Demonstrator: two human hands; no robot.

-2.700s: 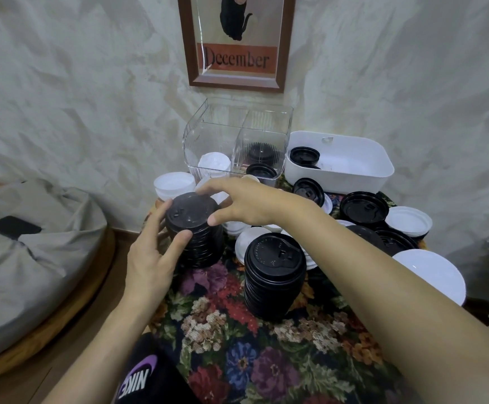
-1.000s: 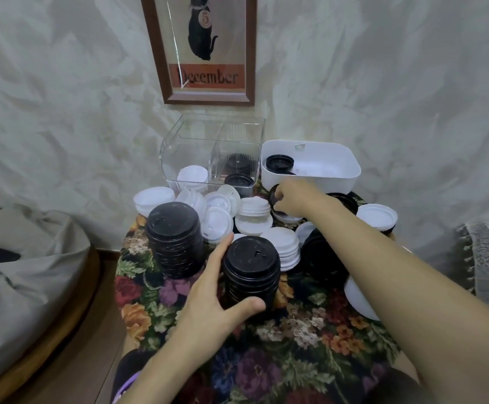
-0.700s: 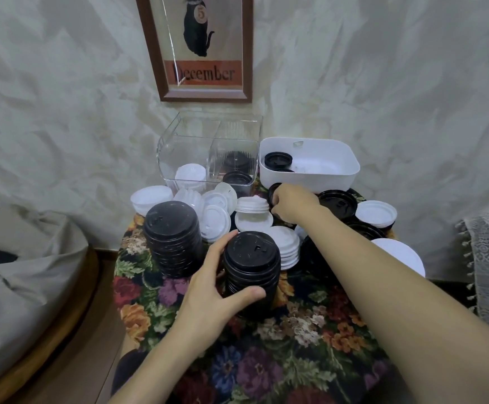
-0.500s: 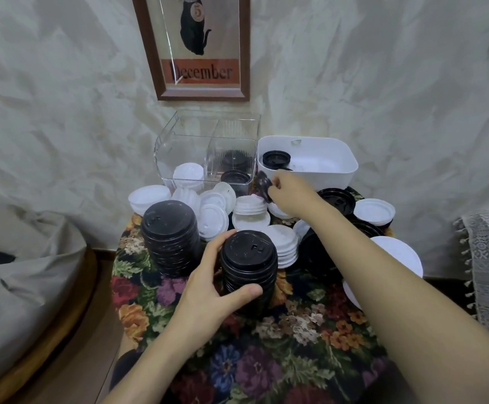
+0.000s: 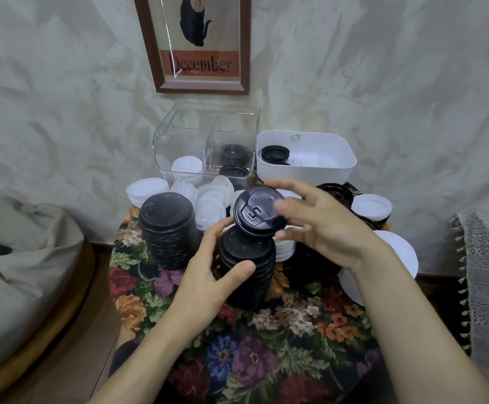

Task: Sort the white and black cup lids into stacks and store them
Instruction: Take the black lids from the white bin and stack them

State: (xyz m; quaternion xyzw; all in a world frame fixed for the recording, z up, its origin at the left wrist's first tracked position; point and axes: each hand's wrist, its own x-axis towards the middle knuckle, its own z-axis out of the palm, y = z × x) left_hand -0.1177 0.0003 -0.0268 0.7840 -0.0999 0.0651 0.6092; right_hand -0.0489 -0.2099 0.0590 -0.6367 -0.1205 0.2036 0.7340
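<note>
Black lid [image 5: 259,211], tilted with its top face to the camera, hangs just above the near black stack [image 5: 249,266] at mid-surface. The right hand [image 5: 324,228] has its grip pinched on the lid's right rim, and the left hand [image 5: 208,272] has its grip wrapped round the stack's side, thumb in front. To seat it well, I judge: level the lid, centre it, press straight down while the left braces the column, with no sideways shove toward the loose white lids [image 5: 211,208] just behind.
</note>
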